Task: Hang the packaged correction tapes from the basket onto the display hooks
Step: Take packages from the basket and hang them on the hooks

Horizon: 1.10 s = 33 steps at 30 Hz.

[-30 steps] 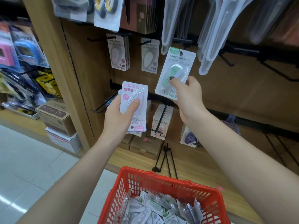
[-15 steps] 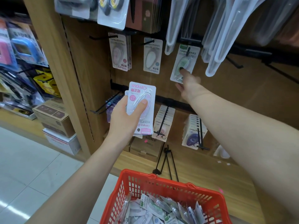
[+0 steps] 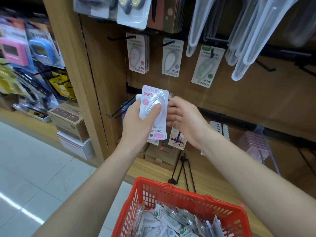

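My left hand (image 3: 136, 124) grips a small stack of packaged correction tapes (image 3: 153, 106), the pink-labelled one on top, upside down. My right hand (image 3: 183, 117) is at the stack's right edge, fingers curled toward it; blur hides whether they pinch a pack. A green correction tape pack (image 3: 206, 65) hangs on a display hook at upper right. Beside it hang a blue-dotted pack (image 3: 171, 59) and several pink-dotted packs (image 3: 136, 55) on their own hooks. The red basket (image 3: 171, 192) below holds several more packs.
Translucent plastic items (image 3: 246, 40) hang at upper right. Empty black hooks (image 3: 116, 115) jut from the wooden panel at left and far right. Lower hooks carry other stationery (image 3: 253, 142). Cardboard boxes (image 3: 68, 120) sit on the bottom shelf at left. Loose hooks (image 3: 181, 168) lie on the ledge.
My right hand let go of the green pack, which now hangs on its hook, and came down and back to the stack in my left hand.
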Each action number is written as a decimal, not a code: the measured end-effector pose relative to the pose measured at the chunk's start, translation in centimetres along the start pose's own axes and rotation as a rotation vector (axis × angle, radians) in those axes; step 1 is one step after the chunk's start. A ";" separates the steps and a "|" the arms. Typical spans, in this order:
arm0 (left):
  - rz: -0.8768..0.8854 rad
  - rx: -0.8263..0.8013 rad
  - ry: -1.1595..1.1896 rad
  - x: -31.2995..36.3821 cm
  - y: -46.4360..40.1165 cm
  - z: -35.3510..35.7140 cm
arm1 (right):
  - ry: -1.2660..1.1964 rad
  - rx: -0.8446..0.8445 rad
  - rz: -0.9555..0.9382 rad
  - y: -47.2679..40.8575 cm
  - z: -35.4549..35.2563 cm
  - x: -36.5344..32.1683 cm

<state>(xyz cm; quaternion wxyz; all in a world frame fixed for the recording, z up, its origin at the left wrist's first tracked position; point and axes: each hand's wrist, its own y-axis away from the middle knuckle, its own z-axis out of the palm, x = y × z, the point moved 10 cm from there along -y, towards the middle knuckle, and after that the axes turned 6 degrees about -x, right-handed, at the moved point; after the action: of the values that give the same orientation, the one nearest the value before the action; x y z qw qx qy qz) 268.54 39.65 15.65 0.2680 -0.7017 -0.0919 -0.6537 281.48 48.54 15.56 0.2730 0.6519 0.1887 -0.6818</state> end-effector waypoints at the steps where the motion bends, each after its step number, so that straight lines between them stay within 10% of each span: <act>1: 0.008 -0.014 -0.019 0.2 0.0 0.0 | 0.054 -0.023 -0.019 0.4 0.8 -0.2; 8: -0.062 -0.084 -0.069 -0.3 0.1 -0.8 | 0.042 -0.023 -0.073 0.4 0.8 -1.7; 15: -0.124 -0.054 -0.033 -0.8 0.0 -2.4 | -0.524 0.028 0.030 -0.1 -0.1 0.8; 24: -0.094 0.153 0.046 -0.3 -0.8 -6.7 | 0.416 -0.116 -0.094 -0.1 1.5 -1.0; 33: 0.045 0.120 -0.039 1.7 -1.6 -9.1 | 0.516 -0.438 0.012 -3.0 6.5 -1.2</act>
<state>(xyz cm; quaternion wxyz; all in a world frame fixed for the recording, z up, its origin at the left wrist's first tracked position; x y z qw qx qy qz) 260.10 36.09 17.67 0.3222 -0.6991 -0.1203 -0.6269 274.46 47.04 17.01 0.3536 0.7300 0.3897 -0.4361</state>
